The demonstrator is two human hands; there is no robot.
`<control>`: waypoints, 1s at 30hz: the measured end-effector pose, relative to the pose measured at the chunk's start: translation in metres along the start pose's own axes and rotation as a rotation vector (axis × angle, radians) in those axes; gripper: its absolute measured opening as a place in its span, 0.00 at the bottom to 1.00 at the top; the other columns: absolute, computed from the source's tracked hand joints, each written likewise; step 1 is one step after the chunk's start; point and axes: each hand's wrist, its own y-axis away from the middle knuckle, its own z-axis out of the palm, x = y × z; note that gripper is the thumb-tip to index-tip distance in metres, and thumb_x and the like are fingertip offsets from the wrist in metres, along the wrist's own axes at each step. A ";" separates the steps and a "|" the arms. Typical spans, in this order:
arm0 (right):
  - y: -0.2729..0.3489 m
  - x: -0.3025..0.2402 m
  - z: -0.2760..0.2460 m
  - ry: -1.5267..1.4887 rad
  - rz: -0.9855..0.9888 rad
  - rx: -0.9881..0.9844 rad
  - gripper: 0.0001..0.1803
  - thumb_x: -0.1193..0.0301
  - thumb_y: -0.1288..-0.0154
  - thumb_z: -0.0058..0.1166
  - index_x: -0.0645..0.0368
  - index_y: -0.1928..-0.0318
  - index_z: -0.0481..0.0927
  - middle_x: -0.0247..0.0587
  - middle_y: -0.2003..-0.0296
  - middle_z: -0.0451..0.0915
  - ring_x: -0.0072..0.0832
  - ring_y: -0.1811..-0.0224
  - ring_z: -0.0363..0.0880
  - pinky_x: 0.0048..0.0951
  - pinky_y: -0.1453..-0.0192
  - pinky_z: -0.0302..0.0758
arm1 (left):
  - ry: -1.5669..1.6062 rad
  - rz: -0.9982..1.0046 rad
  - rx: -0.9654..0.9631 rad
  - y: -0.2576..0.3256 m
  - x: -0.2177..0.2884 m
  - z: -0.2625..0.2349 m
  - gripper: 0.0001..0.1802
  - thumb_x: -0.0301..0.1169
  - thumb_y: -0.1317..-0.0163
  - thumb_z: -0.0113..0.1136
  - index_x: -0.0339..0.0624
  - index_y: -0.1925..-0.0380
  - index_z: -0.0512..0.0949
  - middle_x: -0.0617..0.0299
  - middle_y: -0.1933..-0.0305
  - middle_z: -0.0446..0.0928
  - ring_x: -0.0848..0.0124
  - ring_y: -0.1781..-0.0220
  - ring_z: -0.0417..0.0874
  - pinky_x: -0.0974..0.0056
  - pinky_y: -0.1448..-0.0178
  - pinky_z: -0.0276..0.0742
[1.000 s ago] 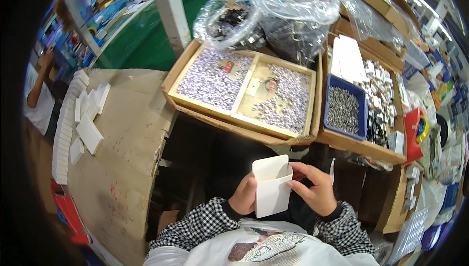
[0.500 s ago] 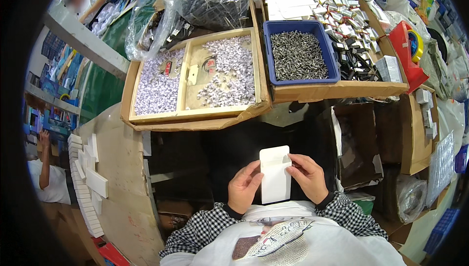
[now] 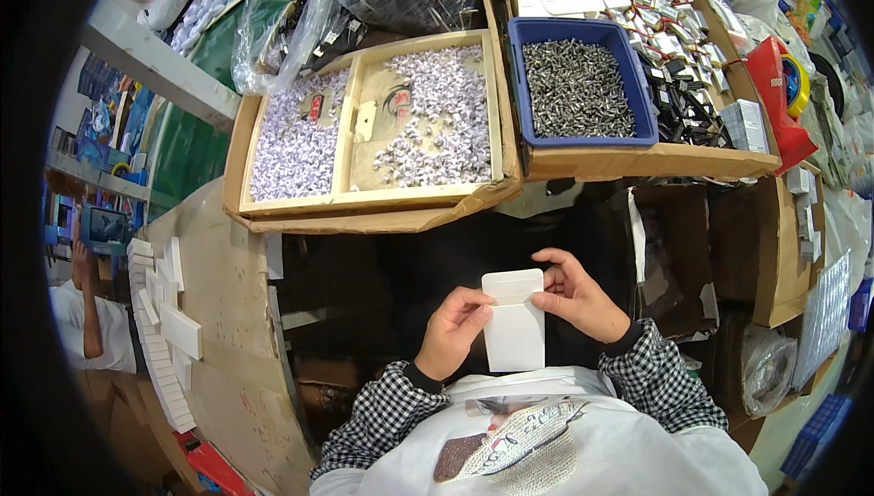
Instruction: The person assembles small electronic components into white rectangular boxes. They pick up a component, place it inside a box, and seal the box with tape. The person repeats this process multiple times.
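Observation:
A small white cardboard box (image 3: pixel 514 341) is held upright in front of my body, its top flap raised and tilted back. My left hand (image 3: pixel 450 330) pinches the box's left edge near the flap fold, thumb in front. At the right edge, my right hand (image 3: pixel 583 303) has its thumb against the box just under the fold. Its index finger is bent and lifted beside the flap, and the other fingers are partly hidden behind. Whether anything is inside the box cannot be seen.
Ahead stands a wooden tray (image 3: pixel 364 197) of small white parts. Right of it, a blue bin (image 3: pixel 590 143) holds small metal pieces, beside batteries and black parts in a carton (image 3: pixel 674 161). White boxes (image 3: pixel 182 330) line the left table (image 3: pixel 232 359). Another person (image 3: pixel 91 323) is at far left.
My right hand has shifted slightly, its index finger now raised away from the flap's edge. The box stays between both hands. The surroundings have moved a little with my head.

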 end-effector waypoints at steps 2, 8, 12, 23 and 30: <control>-0.001 -0.006 -0.002 0.123 -0.013 -0.045 0.17 0.72 0.34 0.56 0.60 0.45 0.73 0.31 0.62 0.73 0.17 0.59 0.73 0.20 0.54 0.72 | 0.113 -0.075 0.032 -0.002 0.001 0.002 0.09 0.24 0.33 0.52 0.38 0.54 0.72 0.61 0.58 0.77 0.76 0.53 0.76 0.71 0.46 0.72; 0.002 -0.013 -0.004 0.475 -0.308 -0.086 0.10 0.73 0.36 0.57 0.60 0.56 0.82 0.39 0.59 0.78 0.26 0.56 0.77 0.24 0.53 0.73 | 0.009 -0.166 -0.023 -0.005 0.004 -0.003 0.15 0.26 0.32 0.51 0.37 0.46 0.72 0.60 0.50 0.76 0.74 0.51 0.76 0.70 0.44 0.71; 0.003 -0.017 -0.005 0.426 -0.248 -0.100 0.06 0.74 0.39 0.59 0.61 0.61 0.83 0.39 0.60 0.79 0.28 0.57 0.77 0.26 0.53 0.74 | 0.059 -0.137 -0.140 -0.005 0.006 -0.007 0.13 0.26 0.32 0.51 0.37 0.49 0.75 0.61 0.46 0.74 0.75 0.49 0.75 0.70 0.43 0.71; 0.002 -0.078 -0.005 0.960 -0.069 -0.353 0.18 0.67 0.42 0.62 0.53 0.50 0.81 0.38 0.66 0.80 0.31 0.68 0.74 0.28 0.64 0.75 | 0.085 -0.039 -0.178 -0.006 0.020 0.016 0.20 0.19 0.37 0.55 0.36 0.45 0.67 0.54 0.47 0.74 0.72 0.47 0.77 0.70 0.43 0.74; 0.005 -0.064 -0.001 0.942 -0.386 -0.223 0.14 0.66 0.41 0.60 0.51 0.53 0.84 0.35 0.73 0.82 0.29 0.75 0.72 0.27 0.67 0.73 | -0.059 -0.076 -0.174 -0.001 0.021 0.021 0.26 0.23 0.38 0.60 0.37 0.39 0.67 0.56 0.45 0.76 0.73 0.48 0.79 0.71 0.42 0.74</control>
